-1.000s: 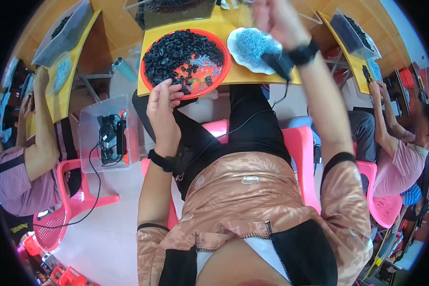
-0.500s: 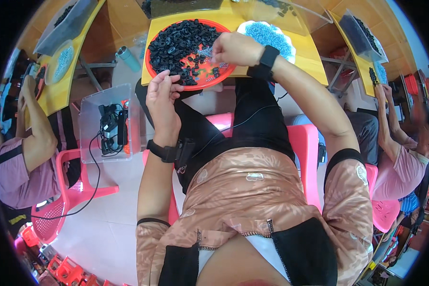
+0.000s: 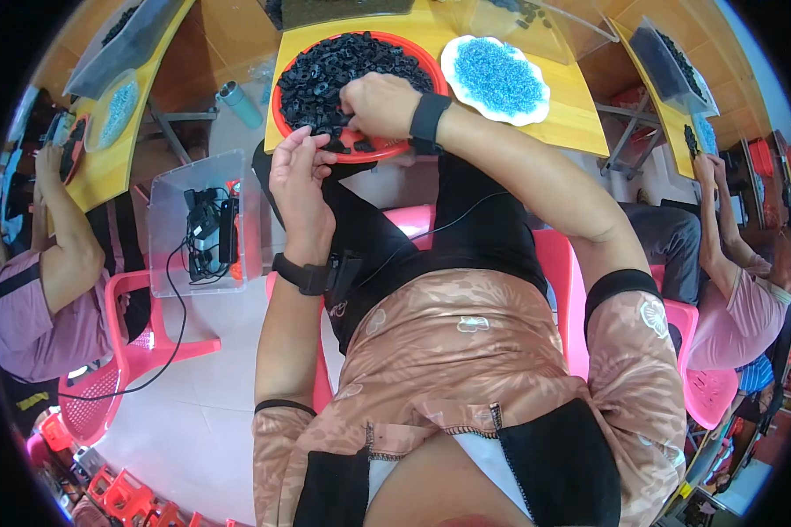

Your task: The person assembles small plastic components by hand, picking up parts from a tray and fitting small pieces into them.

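A red round tray (image 3: 406, 147) heaped with small black ring-shaped parts (image 3: 334, 66) sits at the near edge of a yellow table (image 3: 580, 123). My right hand (image 3: 376, 104) reaches across into the tray, fingers curled down among the black parts at its near side. My left hand (image 3: 297, 176) is raised just below the tray's rim, fingertips pinched together by a small black part at the edge. To the right of the tray lies a white scalloped plate (image 3: 453, 48) filled with small blue pieces (image 3: 499, 77).
A clear plastic box (image 3: 200, 220) with black cables stands on a pink chair at my left. A teal bottle (image 3: 240, 103) lies under the table. One person sits at the left (image 3: 44, 263), another at the right (image 3: 729, 290). Further trays of parts lie on neighbouring tables.
My right hand came down from above the blue plate and moved left into the red tray. My left hand stayed near the tray's lower rim.
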Motion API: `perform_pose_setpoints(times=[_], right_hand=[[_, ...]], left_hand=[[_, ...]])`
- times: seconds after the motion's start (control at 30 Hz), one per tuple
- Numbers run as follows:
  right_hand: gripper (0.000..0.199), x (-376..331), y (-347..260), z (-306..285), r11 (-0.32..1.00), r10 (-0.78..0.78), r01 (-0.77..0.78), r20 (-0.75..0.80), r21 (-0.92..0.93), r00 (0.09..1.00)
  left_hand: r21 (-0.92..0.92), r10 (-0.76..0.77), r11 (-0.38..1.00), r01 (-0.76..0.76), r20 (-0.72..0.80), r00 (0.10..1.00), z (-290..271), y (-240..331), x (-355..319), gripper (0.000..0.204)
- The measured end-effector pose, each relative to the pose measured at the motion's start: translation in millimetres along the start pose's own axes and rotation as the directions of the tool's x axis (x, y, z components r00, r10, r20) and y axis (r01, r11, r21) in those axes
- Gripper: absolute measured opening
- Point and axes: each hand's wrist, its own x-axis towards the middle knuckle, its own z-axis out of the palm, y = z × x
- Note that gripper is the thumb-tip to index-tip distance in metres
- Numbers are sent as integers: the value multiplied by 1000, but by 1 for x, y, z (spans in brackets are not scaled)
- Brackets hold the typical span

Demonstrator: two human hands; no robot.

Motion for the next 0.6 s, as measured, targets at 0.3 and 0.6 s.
perform_pose_setpoints(times=[0.3,0.6], right_hand=[[19,-32,-6,-26,837,45,71,-198,543,979],[12,-34,42,-34,940,31,53,-238,338,971]], left_hand=[[63,-56,997,45,185,981,13,5,-10,33],[12,-77,997,76,152,985,12,8,-9,24]])
